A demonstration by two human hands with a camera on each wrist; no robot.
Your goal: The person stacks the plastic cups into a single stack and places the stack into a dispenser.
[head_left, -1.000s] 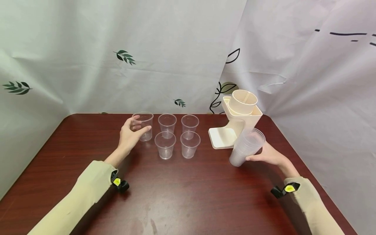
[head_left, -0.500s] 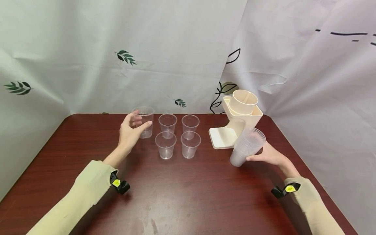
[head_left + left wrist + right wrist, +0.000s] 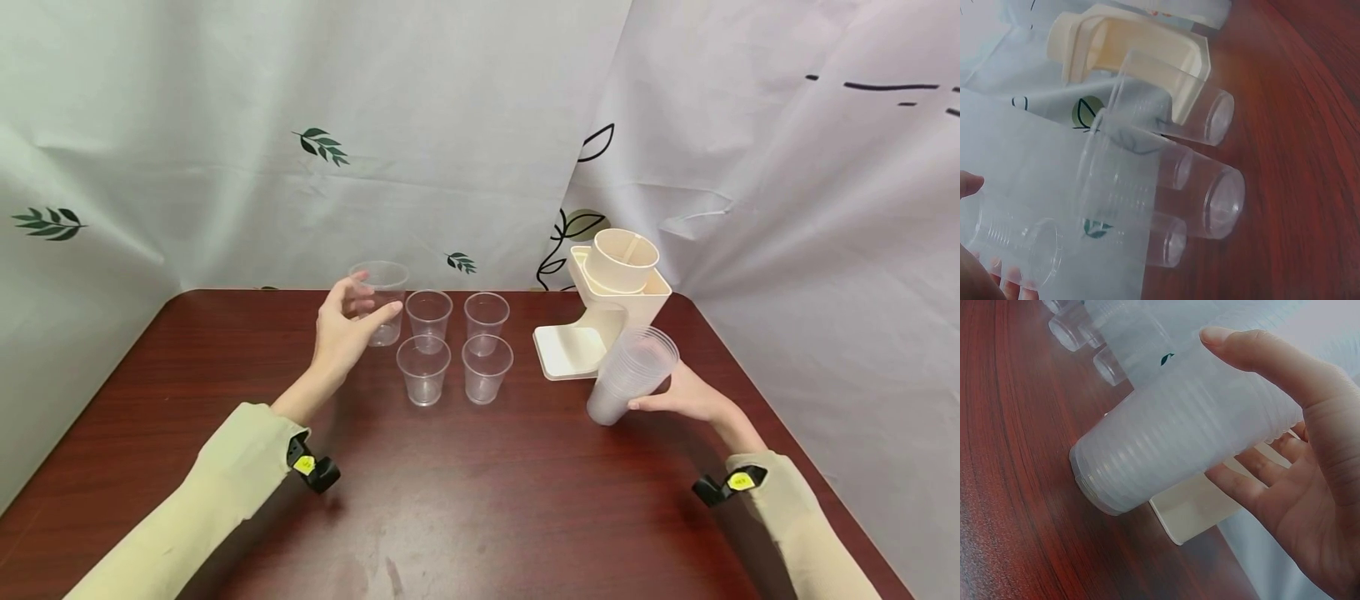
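My left hand [image 3: 341, 329] holds a clear plastic cup [image 3: 388, 293] by its side, thumb on one side and fingers on the other. In the left wrist view that cup [image 3: 1044, 253] hangs above the table, apart from the standing cups. Two clear cups stand in a back row, left [image 3: 429, 310] and right [image 3: 486, 312]. In front of them are two more, left [image 3: 423, 371] and right [image 3: 483, 383]. My right hand [image 3: 686, 393] grips a tilted stack of nested plastic cups [image 3: 628, 379], its base at the tabletop in the right wrist view.
A cream-coloured stand [image 3: 637, 310] with a round open top [image 3: 621, 260] and a flat base plate [image 3: 567, 352] sits at the back right, just behind the stack. The dark red wooden table [image 3: 480, 500] ends at a patterned cloth backdrop [image 3: 450, 125].
My left hand has raised the single cup and moved it slightly away and to the right, closer to the back-left cup. My right hand and the stack stay put.
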